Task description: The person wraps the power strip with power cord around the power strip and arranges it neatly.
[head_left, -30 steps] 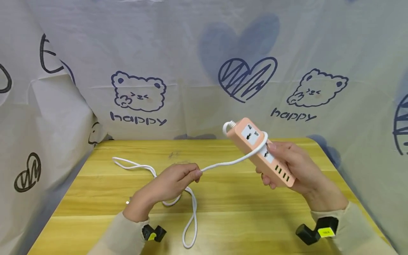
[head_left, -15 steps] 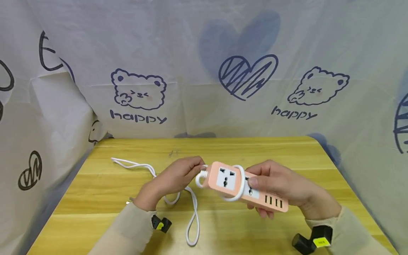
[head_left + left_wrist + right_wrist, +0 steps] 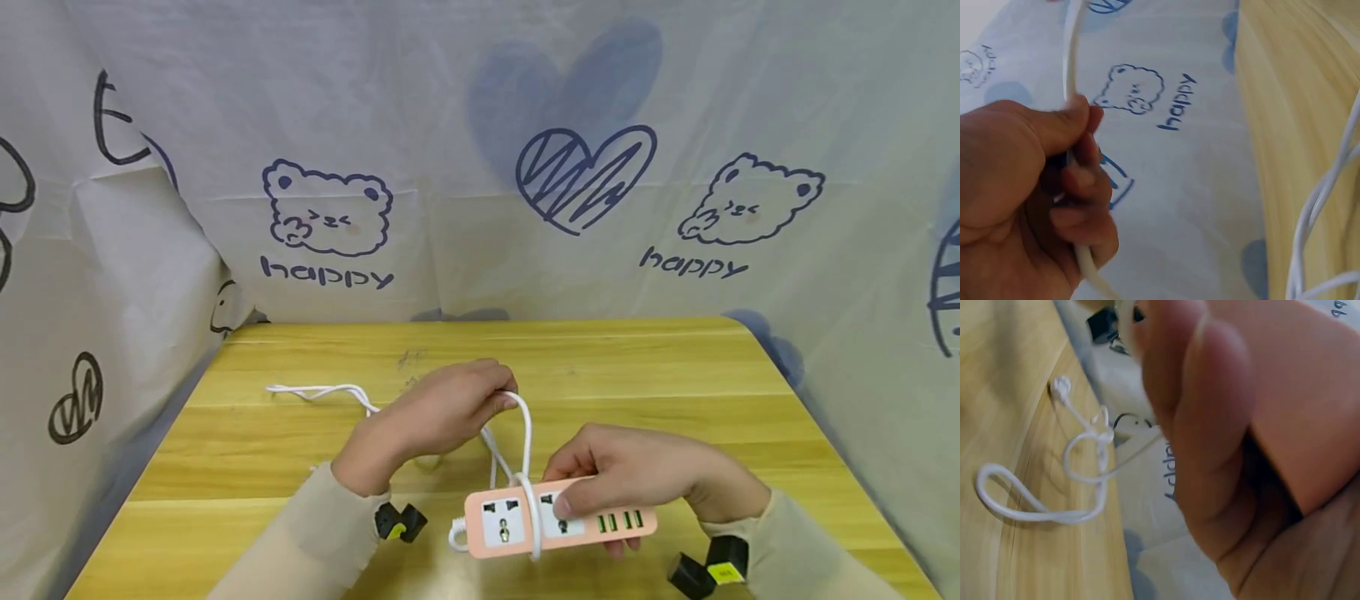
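In the head view my right hand [image 3: 630,475] grips a pink power strip [image 3: 517,546] by its USB end, thumb on the second white socket. The strip lies nearly level above the table, sockets facing me. A loop of its white cord [image 3: 534,517] goes round the strip between the two sockets. Up and to the left, my left hand [image 3: 442,408] pinches the cord, which rises from the strip's far side. The left wrist view shows the cord [image 3: 1072,56] running through the curled left fingers [image 3: 1085,225]. In the right wrist view, fingers [image 3: 1216,394] cover part of the strip's pink underside [image 3: 1310,394].
A wooden table [image 3: 247,475] lies below both hands. Loose cord [image 3: 322,390] trails over its left side, and the right wrist view shows the plug [image 3: 1061,387] at its end. A printed cloth [image 3: 450,242] hangs behind and at the sides.
My right hand has brought the power strip down and to the left, turning it from slanted to nearly level. My left hand has moved right and slightly up with the cord.
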Demonstrator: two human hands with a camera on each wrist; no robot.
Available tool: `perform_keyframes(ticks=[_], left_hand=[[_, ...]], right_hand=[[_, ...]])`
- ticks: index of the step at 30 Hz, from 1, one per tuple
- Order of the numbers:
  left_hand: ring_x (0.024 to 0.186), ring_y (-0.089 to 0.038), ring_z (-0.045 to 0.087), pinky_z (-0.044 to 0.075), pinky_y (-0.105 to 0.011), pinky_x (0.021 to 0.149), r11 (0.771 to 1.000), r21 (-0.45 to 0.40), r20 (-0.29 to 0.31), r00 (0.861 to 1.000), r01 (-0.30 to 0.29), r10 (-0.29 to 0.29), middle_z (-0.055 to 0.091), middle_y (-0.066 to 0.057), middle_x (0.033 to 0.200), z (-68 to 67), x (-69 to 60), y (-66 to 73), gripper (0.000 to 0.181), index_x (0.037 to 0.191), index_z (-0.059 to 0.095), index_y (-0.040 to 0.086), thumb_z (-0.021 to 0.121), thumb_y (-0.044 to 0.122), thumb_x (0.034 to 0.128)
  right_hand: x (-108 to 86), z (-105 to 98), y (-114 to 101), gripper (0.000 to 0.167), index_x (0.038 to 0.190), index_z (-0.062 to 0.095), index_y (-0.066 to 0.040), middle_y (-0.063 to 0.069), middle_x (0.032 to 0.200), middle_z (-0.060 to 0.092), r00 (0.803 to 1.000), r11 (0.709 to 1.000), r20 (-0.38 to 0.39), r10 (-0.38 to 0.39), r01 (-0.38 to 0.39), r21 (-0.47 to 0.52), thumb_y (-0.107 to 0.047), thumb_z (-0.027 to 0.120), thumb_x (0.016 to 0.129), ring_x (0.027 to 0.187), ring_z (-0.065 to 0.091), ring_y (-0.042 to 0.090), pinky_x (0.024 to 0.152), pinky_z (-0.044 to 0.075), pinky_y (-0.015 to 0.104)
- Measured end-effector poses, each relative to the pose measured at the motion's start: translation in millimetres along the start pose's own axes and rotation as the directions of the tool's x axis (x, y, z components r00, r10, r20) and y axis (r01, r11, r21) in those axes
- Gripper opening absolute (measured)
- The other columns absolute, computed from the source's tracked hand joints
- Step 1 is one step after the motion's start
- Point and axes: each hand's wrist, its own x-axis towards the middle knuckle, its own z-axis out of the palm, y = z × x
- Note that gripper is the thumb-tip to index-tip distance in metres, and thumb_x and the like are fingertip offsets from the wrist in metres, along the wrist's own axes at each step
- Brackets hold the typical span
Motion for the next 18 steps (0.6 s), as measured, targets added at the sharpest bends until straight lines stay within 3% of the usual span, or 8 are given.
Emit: perform_keyframes(ticks=[2, 4, 8, 13, 18], left_hand=[[0.08, -0.009, 0.055, 0.051, -0.03, 0.074, 0.999, 0.024, -0.029, 0.999, 0.026, -0.025, 0.061, 0.008, 0.094, -3.9, -1.8, 5.6, 0.014, 0.108, 0.067, 0.018, 0.058, 0.028, 0.1104], [0.078, -0.009, 0.056, 0.051, -0.03, 0.072, 0.998, 0.042, -0.065, 0.997, 0.049, -0.047, 0.062, 0.007, 0.094, -7.9, -4.8, 11.5, 0.013, 0.108, 0.068, 0.018, 0.059, 0.028, 0.1099], [0.078, -0.009, 0.058, 0.053, -0.031, 0.07, 0.997, 0.039, -0.145, 0.988, 0.068, -0.062, 0.064, 0.005, 0.096, -13.8, -11.6, 25.7, 0.012, 0.108, 0.068, 0.016, 0.062, 0.026, 0.1082], [0.074, -0.01, 0.054, 0.049, -0.028, 0.065, 0.997, -0.004, -0.22, 0.972, 0.08, -0.079, 0.061, 0.004, 0.094, -13.1, -18.5, 37.6, 0.01, 0.104, 0.065, 0.014, 0.063, 0.023, 0.1077], [0.076, -0.011, 0.051, 0.046, -0.029, 0.067, 0.986, -0.122, -0.221, 0.965, 0.116, -0.141, 0.058, 0.004, 0.094, -7.4, -24.8, 39.7, 0.015, 0.106, 0.064, 0.014, 0.054, 0.024, 0.1118]], right_hand=[[1.2, -1, 2, 0.022, 0.116, 0.074, -0.006, 0.017, 0.077, 0.075, 0.997, 0.997, -0.053, 0.061, -0.063, -0.033, -0.019, 0.059, 0.106, 0.051, 0.068, 0.014, 0.043, 0.053, 0.061], [2.7, -1, 4, 0.021, 0.112, 0.075, -0.007, 0.011, 0.075, 0.074, 0.988, 0.992, -0.112, 0.102, -0.11, -0.063, -0.02, 0.061, 0.105, 0.05, 0.067, 0.015, 0.042, 0.055, 0.051], [5.8, -3, 7, 0.019, 0.105, 0.074, -0.006, 0.009, 0.072, 0.072, 0.953, 0.979, -0.259, 0.154, -0.183, -0.09, -0.022, 0.064, 0.104, 0.05, 0.066, 0.017, 0.042, 0.053, 0.031], [7.4, -10, 11, 0.025, 0.104, 0.07, -0.001, 0.011, 0.073, 0.071, 0.887, 0.974, -0.446, 0.121, -0.192, -0.118, -0.025, 0.064, 0.106, 0.053, 0.07, 0.028, 0.043, 0.055, 0.035], [2.5, -14, 12, 0.031, 0.116, 0.068, 0.005, 0.013, 0.078, 0.071, 0.828, 0.989, -0.557, 0.07, -0.132, -0.072, -0.025, 0.063, 0.107, 0.058, 0.072, 0.028, 0.047, 0.058, 0.039]])
